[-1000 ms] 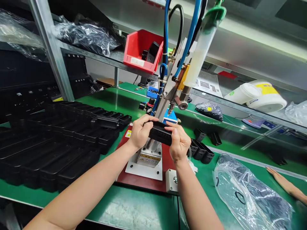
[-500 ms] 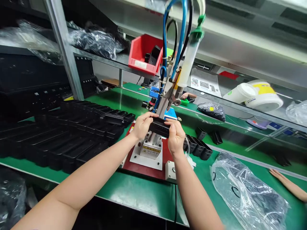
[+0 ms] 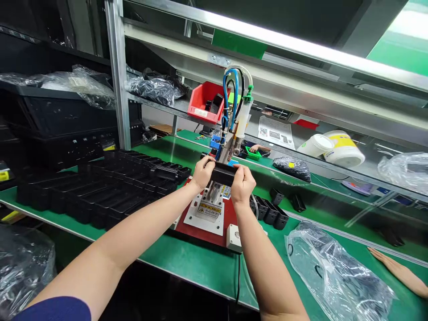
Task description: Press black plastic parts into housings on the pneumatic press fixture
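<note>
Between my hands is a black rectangular plastic housing, held by its two ends above a metal fixture. My left hand is closed on its left end, thumb along the near face. My right hand grips the right end in the same way. Just behind the housing stands a dispensing machine with a clear syringe and blue hoses; its nozzle is close above the housing's far side. The fixture sits on a white plate over a dark red base.
Rows of black housings cover the bench at left, and several more stand at right. A clear plastic bag lies at front right, near another person's arm. A red bin and white tubs rest on the shelf.
The camera view has shifted and tilted up, bringing more of the upper shelf into sight. Both hands still hold the black housing, which is turned slightly.
</note>
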Tool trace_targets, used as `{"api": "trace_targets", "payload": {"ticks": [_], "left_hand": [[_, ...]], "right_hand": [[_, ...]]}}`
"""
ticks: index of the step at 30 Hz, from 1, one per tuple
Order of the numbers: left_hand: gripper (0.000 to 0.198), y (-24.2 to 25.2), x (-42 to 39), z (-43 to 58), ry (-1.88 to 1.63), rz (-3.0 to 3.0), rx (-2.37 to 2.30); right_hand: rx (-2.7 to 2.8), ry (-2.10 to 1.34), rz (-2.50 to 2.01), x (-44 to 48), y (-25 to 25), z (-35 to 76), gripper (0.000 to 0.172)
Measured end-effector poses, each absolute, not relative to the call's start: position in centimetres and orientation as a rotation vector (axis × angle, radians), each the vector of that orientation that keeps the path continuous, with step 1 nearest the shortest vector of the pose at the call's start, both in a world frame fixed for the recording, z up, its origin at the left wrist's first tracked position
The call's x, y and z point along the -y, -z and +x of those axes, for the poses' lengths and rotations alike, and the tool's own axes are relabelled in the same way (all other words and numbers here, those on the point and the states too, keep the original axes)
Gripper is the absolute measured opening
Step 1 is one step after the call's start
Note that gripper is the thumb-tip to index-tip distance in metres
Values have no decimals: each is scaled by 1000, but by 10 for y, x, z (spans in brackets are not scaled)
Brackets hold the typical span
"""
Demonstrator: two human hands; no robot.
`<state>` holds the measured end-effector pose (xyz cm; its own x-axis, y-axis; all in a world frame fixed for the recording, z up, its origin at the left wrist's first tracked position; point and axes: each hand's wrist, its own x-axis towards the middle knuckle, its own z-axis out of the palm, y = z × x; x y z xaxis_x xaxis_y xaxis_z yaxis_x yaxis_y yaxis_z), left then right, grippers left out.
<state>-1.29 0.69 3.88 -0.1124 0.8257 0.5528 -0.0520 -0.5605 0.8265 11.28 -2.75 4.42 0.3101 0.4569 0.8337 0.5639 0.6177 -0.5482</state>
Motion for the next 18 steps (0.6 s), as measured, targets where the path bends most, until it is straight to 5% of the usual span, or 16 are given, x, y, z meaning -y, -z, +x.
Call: {"api": "trace_targets", "payload": {"ticks": [4,11,18], "left_hand": [[20,-34,32,-37,-1639,1642,-829],[60,-32,95,-78,-897,1796,-688],[51,1,127,-80,-1041,1794,-786]], "right_hand": [[1334,44,-929,56,-28,110,37],[1469,-60,-820,101,-10,117,33],[1594,-124,-858,121,4,113,32]]}}
